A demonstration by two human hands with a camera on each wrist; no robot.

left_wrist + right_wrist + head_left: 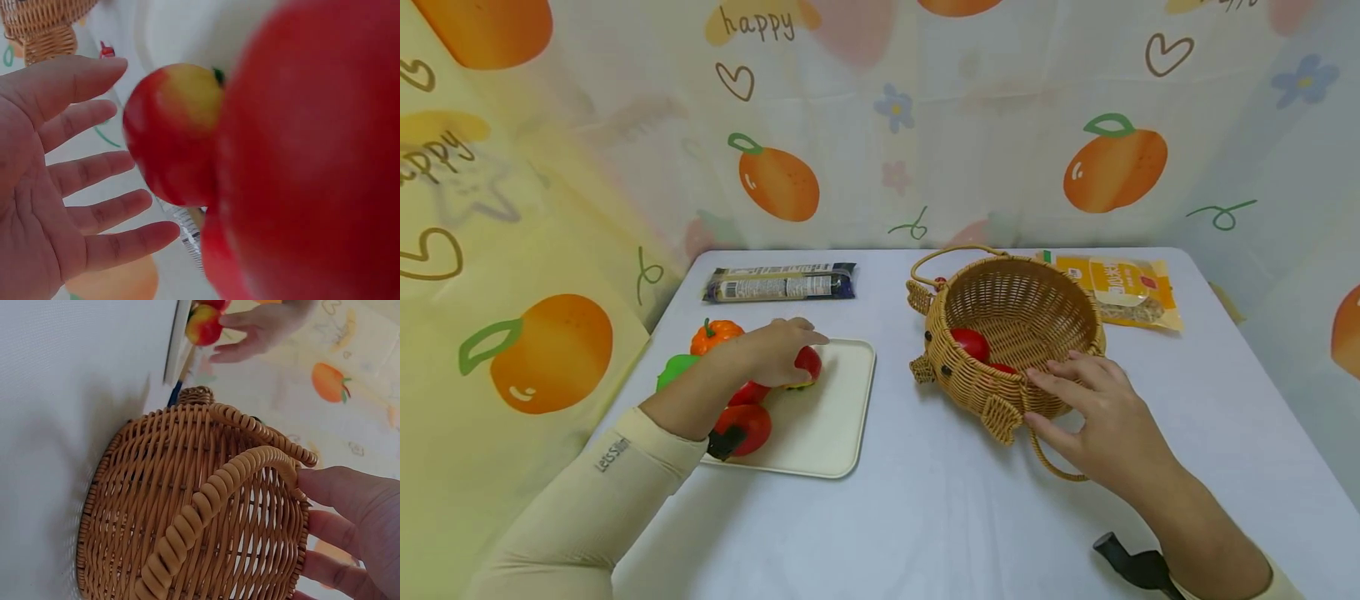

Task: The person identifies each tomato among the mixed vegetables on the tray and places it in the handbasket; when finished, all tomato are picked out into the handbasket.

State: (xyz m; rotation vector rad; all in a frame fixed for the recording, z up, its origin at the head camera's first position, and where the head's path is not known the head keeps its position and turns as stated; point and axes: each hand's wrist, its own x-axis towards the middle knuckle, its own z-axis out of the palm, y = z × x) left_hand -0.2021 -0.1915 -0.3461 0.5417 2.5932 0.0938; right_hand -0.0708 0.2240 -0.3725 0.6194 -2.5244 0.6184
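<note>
In the head view my left hand [778, 354] is over a cream tray [838, 433], beside a red and yellow apple [808, 364]. The left wrist view shows that hand [69, 181] with fingers spread, close to the apple [178, 131] and not gripping it. My right hand [1101, 412] rests at the near rim of a wicker basket [977, 387]; in the right wrist view its thumb and fingers [337, 575] touch the rim by the handle [206, 500]. Inside the basket lie a red item [972, 343] and part of another.
On the tray's left are an orange pumpkin-like item [715, 335], a green item [677, 368] and a red one with a dark part [751, 429]. Behind lies a dark packet [778, 283], at back right a yellow packet [1123, 287], and near the right forearm a black object [1135, 567].
</note>
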